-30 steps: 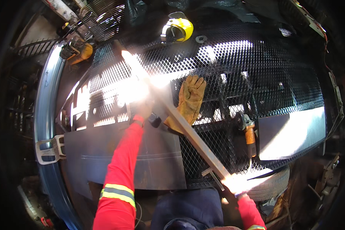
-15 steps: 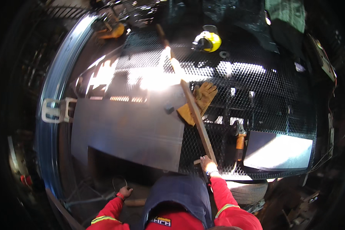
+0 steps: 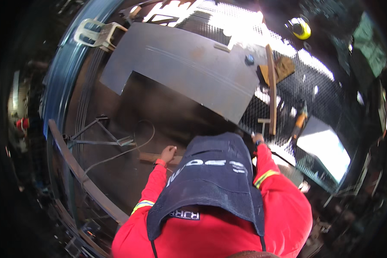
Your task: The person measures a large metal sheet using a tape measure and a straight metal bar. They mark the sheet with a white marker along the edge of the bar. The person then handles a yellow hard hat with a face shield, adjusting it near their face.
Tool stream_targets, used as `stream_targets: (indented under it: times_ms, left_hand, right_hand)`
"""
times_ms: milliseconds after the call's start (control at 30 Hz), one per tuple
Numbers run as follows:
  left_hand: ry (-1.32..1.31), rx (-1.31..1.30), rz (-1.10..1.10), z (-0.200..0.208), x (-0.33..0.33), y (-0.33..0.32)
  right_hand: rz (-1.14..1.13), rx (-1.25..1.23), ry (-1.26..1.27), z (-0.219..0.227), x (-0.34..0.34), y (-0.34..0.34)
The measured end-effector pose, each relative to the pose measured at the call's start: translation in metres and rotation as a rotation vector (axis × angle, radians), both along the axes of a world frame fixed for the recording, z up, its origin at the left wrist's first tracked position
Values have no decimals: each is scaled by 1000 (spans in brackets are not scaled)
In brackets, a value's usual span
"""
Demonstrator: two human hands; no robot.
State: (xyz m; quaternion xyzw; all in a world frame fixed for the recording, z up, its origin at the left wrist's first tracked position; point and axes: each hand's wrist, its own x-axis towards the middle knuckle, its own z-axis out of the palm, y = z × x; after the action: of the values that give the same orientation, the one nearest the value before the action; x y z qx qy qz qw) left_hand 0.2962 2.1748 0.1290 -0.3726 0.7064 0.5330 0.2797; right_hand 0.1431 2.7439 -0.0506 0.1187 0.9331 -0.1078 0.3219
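My left hand [image 3: 168,154] is closed low over the brown floor, beside a length of wood [image 3: 148,158]. A tiny pale spot shows at its fingertips, too small to name. At the table's near edge my right hand [image 3: 258,138] is closed beside the near right corner of a large grey metal sheet [image 3: 193,60]; what it grips there is unclear. The sheet has a notch cut from its near side and pale lines across it. A long brown bar [image 3: 271,90] lies on the mesh tabletop, apart from my right hand, with a T-shaped piece [image 3: 263,121] beside it.
A tan leather glove [image 3: 285,69] lies under the bar. An orange angle grinder [image 3: 300,124] and a smaller bright sheet [image 3: 327,148] are to the right. Farther off sit a small blue object [image 3: 249,59] and a yellow helmet [image 3: 301,28]. A white plastic chair [image 3: 99,34] stands left.
My right hand has let go of the brown bar, which now lies on the mesh. My left hand has come inward and its fingers have closed. The whole view has turned and shifted.
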Motion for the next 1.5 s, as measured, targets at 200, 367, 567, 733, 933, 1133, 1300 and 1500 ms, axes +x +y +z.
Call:
stream_targets:
  times_ms: [200, 367, 567, 733, 933, 1133, 1300, 1500]
  left_hand:
    - [331, -489, -598, -104, 85, -157]
    - [-55, -325, -739, -134, 97, -182]
    - [122, -365, -649, -123, 45, -208]
    - [33, 23, -183, -38, -51, -73]
    - [-25, -70, -77, 37, -70, -19]
    - [122, -267, -490, -20, 1, -4]
    - [4, -297, -476, -33, 35, 20]
    - [-118, -346, -197, 46, -3, 95]
  right_hand:
    - [-360, -332, 172, 105, -25, -177]
    - [-594, -133, 133, 137, 12, -133]
    - [-692, -165, 200, 86, 67, -107]
    - [-515, 91, -7, -8, 148, -6]
    - [-408, -41, 54, 5, 67, -30]
    - [-441, -31, 193, 28, -18, 8]
    - [-650, -70, 162, 33, -72, 50]
    - [-629, -102, 33, 29, -124, 94]
